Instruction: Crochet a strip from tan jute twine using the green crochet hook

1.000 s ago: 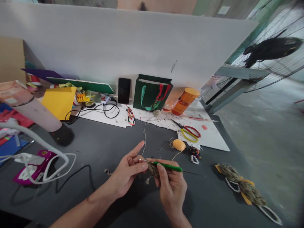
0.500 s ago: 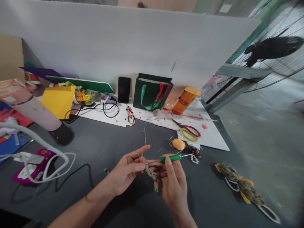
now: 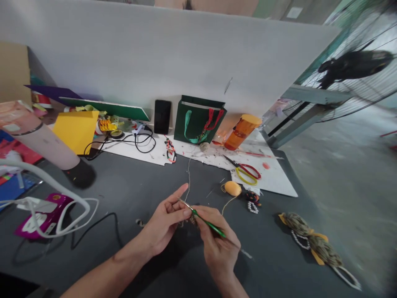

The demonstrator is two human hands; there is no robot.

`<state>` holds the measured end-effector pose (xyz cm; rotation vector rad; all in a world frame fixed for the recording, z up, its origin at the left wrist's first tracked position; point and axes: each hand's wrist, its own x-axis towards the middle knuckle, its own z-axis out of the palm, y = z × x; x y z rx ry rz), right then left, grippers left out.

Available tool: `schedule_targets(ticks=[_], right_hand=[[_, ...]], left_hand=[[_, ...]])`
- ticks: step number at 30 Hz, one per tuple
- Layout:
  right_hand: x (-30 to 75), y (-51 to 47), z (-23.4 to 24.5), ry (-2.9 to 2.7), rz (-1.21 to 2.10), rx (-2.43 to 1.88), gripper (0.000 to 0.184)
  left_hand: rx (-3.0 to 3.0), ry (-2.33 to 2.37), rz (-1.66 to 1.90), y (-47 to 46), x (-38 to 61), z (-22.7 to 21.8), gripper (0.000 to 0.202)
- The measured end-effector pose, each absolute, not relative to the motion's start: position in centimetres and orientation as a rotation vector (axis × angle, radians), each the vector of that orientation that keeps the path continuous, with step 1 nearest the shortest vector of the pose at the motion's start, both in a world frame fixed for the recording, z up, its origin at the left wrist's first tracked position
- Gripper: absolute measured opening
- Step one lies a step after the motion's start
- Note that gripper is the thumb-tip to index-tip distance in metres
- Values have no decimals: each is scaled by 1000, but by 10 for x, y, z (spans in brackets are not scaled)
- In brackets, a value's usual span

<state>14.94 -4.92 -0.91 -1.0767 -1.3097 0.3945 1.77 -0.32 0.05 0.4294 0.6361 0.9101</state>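
Right hand (image 3: pixel 217 244) pinches a green-handled crochet hook (image 3: pixel 209 223) pencil-style, while the left hand (image 3: pixel 166 221) closes on a small, partly hidden crocheted piece (image 3: pixel 192 220) at lower centre of the frame. A stitch looks in hand, calling for the yarn strand (image 3: pixel 188 178) to be drawn through.

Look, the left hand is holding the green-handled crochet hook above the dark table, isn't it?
Not the left hand: the right hand is holding the green-handled crochet hook above the dark grey table, as the head view shows.
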Motion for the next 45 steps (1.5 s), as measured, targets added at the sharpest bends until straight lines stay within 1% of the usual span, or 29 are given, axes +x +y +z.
schedule_targets(ticks=[2,4,8,11,14,17,23,27,29,38,42,45], right_hand=[[149,-50,-7,-1225,451,-1184,15],[148,-52,-5,-1153,478,-1248,13],[148,-54,-8,-996,537,-1254,17],[149,-55,-10,-834,758,-1267,20],[151,-54,-10,-750,985,-1168,23],[154,-51,-9,-738,1092,-1084,26],[154,-50,-8,-743,1085,-1107,28],[152,-55,-3,-751,1048,-1120,26],[153,-57,-3,-724,1043,-1131,24],[156,-46,0,-703,1229,-1057,34],[151,-46,1,-673,1290,-974,30],[149,-46,-4,-715,1206,-939,26]], left_hand=[[421,637,883,-2,16,0,67],[423,636,874,-2,15,-1,67],[461,641,838,0,12,-1,65],[489,635,789,1,10,0,61],[489,608,747,1,9,-1,59],[474,582,720,2,10,-3,59],[470,533,684,2,11,-4,54],[450,505,658,2,11,-1,59],[435,490,644,2,12,0,58],[450,412,634,1,13,2,51],[497,413,668,-1,14,2,53],[544,470,705,-3,13,-1,58]])
